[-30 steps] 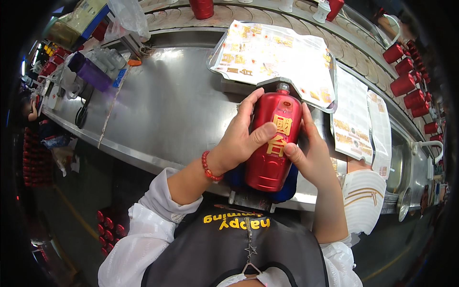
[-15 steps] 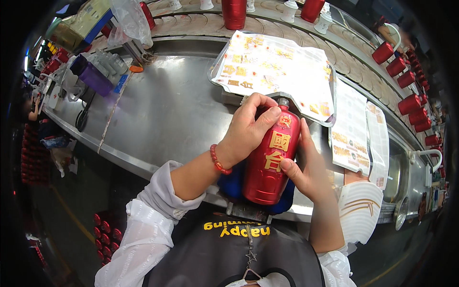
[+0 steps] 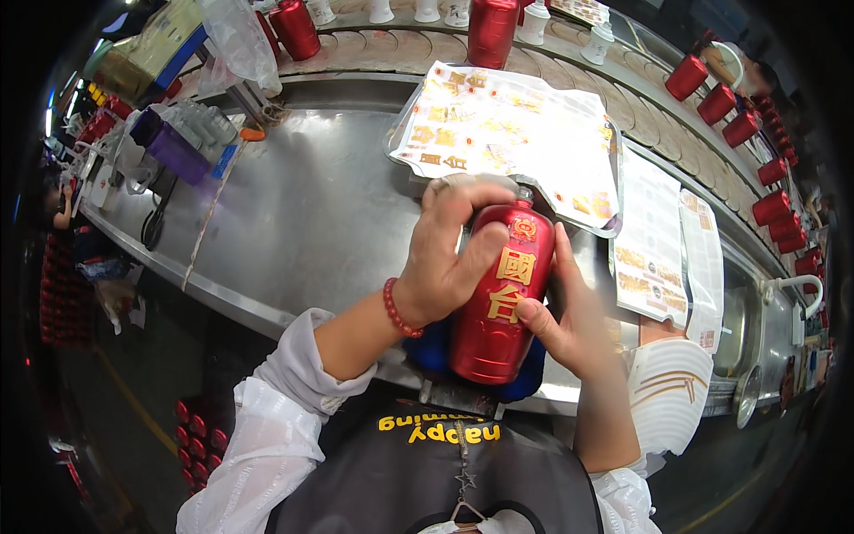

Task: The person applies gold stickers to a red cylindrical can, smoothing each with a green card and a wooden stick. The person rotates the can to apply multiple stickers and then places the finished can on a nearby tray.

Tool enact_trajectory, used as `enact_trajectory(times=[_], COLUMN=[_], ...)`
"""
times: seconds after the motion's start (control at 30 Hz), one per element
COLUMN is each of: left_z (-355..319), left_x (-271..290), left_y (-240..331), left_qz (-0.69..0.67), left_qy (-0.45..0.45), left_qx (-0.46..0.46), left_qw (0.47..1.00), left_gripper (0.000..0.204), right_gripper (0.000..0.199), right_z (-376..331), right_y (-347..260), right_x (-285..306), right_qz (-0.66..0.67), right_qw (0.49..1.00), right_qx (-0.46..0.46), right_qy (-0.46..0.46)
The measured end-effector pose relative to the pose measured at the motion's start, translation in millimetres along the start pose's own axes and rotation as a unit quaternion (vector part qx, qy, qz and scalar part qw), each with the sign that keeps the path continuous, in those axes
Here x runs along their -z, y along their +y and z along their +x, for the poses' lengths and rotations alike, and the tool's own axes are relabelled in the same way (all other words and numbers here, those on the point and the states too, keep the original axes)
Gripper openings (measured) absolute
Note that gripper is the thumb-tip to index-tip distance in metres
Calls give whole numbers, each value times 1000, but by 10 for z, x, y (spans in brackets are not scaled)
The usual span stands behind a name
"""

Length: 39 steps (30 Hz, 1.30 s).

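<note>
A glossy red bottle (image 3: 503, 334) with raised gold characters and a bare neck lies tilted in front of me on a blue cloth (image 3: 531, 369). My right hand (image 3: 574, 311) grips its right side, thumb on the front and fingers around the edge. Over the bottle's upper left, my left hand (image 3: 454, 254) has its thumb and fingers spread apart, the thumb across the shoulder and the slightly blurred fingers by the neck. Whether those fingertips touch the bottle is hard to see. Just beyond sits a tray (image 3: 391, 142) covered by a sheet of gold decals (image 3: 511, 133).
More decal sheets (image 3: 654, 240) lie to the right. A curved conveyor (image 3: 569, 80) behind carries red bottles (image 3: 492, 34) and white pieces (image 3: 598, 43). On the left of the steel table (image 3: 302, 196) stand a purple bottle (image 3: 169, 147) and an orange-handled tool (image 3: 253, 134).
My left hand has loosened and shifted slightly left, its thumb and fingers spreading. My right hand keeps its grip on the bottle. Bottles and white pieces on the conveyor have moved along.
</note>
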State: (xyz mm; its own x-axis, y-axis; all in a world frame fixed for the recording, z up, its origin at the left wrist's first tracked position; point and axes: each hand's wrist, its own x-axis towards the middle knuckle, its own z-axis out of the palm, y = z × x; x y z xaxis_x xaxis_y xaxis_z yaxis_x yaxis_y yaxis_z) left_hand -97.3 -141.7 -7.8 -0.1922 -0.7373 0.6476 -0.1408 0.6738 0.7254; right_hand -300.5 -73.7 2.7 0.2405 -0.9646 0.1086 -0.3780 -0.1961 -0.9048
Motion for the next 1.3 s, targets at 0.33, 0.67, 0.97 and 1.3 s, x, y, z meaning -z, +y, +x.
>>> enact_trajectory(times=[0.33,0.67,0.97,1.3], left_z=[167,138,125,103], left_x=[-31,-85,-144,-83], left_y=[-101,-135,-122,-223], left_qz=[-60,-93,-97,-174], left_qy=[-32,-103,-66,-120], left_qx=[59,166,144,187], left_qw=[996,976,983,959], left_gripper=[29,14,14,16], right_gripper=[101,102,104,105], right_z=[-1,-3,0,3], right_y=[25,45,48,75], right_x=[-8,5,2,-21], right_qz=[10,-3,6,27], right_qw=[1000,1000,1000,1000], right_qx=[8,12,3,2], right_qy=[-3,-3,-4,0])
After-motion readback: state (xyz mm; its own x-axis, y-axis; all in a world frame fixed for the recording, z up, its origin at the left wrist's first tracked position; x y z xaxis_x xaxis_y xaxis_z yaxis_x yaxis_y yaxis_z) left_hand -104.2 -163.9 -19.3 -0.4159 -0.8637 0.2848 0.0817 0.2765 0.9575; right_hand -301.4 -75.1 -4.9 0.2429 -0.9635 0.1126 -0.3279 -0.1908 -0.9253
